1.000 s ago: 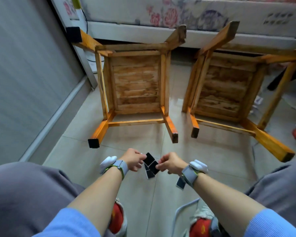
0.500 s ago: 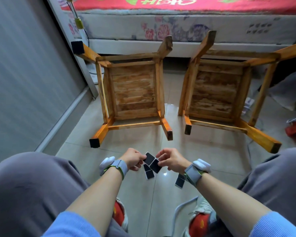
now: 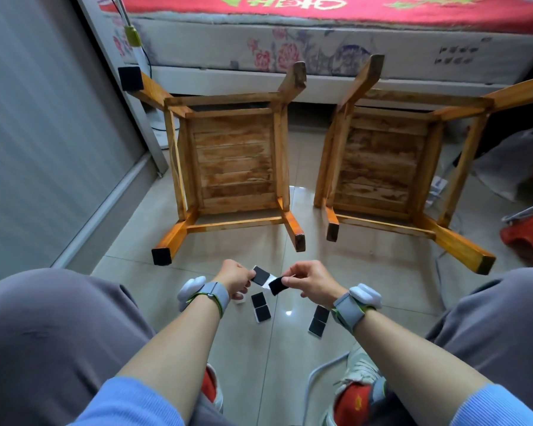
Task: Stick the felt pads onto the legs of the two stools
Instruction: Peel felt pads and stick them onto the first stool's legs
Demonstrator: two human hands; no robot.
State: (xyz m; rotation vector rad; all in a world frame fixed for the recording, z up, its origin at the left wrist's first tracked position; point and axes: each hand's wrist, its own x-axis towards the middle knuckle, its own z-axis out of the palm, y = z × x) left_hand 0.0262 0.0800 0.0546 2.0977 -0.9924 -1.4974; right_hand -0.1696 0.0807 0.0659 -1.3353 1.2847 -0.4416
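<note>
Both hands (image 3: pixel 234 279) (image 3: pixel 313 282) pinching a pad (image 3: pixel 278 285) off its sheet (image 3: pixel 260 275) — light, floppy, sticky-backed — grip edges only.

The hands have drawn apart: the right hand (image 3: pixel 311 279) has peeled one black felt pad (image 3: pixel 278 285) off the white backing strip (image 3: pixel 262 276) pinched in the left hand (image 3: pixel 235 276). The view has tilted up, showing more of the bed (image 3: pixel 336 32).
</note>
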